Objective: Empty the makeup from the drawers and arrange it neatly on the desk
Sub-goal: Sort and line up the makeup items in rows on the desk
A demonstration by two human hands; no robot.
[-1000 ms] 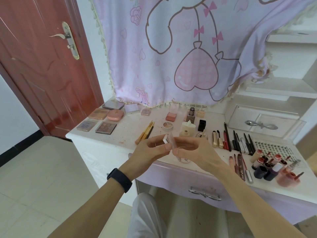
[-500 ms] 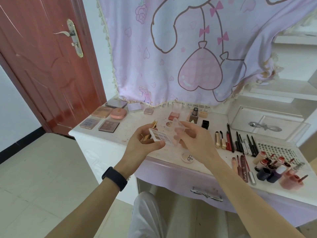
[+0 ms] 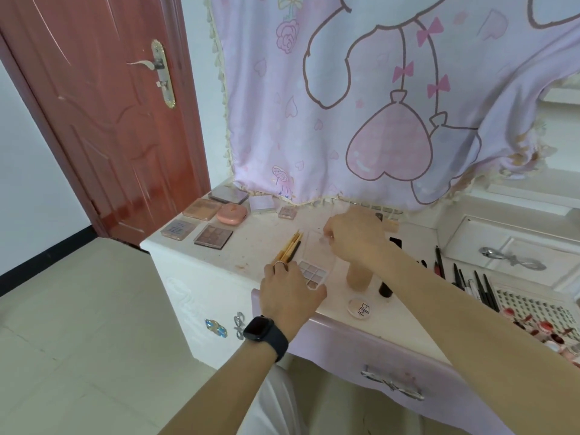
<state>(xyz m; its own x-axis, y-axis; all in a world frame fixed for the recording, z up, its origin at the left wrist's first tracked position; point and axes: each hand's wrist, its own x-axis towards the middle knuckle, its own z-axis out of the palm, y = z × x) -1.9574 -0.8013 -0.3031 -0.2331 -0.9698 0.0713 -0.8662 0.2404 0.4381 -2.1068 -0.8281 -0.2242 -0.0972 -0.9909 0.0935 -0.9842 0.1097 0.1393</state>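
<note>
A red-brown wooden door [image 3: 103, 120] is seen at the far left, beside a white desk [image 3: 251, 246] hung at the back with a pink cartoon-print cloth [image 3: 376, 105]. Four flat rectangular palettes [image 3: 213, 236] and a coral rounded compact [image 3: 231, 214] are laid out on the desk's left end. A bundle of yellow pencils [image 3: 288, 248] lies just to their right. The left hand [image 3: 287, 293], with a black smartwatch [image 3: 263, 332] on its wrist, is curled over the near end of a small white eyeshadow palette [image 3: 314, 273], which lies on the desk near the front edge. Its clear plastic lid [image 3: 323, 249] is opened away from the person and is pinched at the far edge by the right hand [image 3: 354, 237]. A beige tube [image 3: 357, 277] is stood just beside it, and a round clear jar [image 3: 359, 306] is set near the front edge. Dark slim pencils [image 3: 470, 281] are lined up further right.
</note>
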